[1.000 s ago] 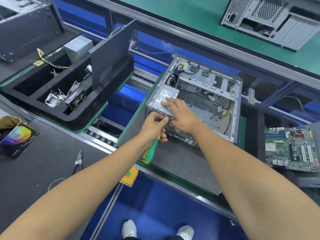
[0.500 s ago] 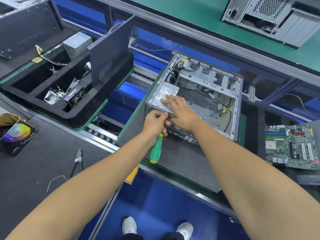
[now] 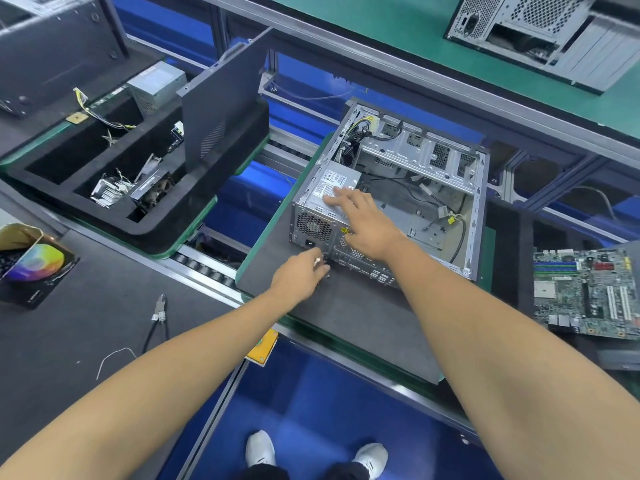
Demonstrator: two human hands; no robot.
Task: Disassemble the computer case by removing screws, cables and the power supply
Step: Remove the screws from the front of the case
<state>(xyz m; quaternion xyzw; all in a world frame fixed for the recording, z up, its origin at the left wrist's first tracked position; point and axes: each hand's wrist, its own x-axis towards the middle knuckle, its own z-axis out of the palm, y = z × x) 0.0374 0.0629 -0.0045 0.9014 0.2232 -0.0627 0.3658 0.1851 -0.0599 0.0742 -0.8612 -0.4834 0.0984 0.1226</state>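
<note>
Grey mat, perforated steel case

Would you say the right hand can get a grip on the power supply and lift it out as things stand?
Probably yes. The right hand already rests with straight fingers on the power supply, and the case is open on top, so nothing blocks it. Whether screws or cables hold the supply is unclear.

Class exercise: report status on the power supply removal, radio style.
Right hand open, fingers flat on power supply, which sits inside the computer case. Left hand at the case's rear, pinching something small and shiny; looks like a screw. Nothing in the way.
</note>
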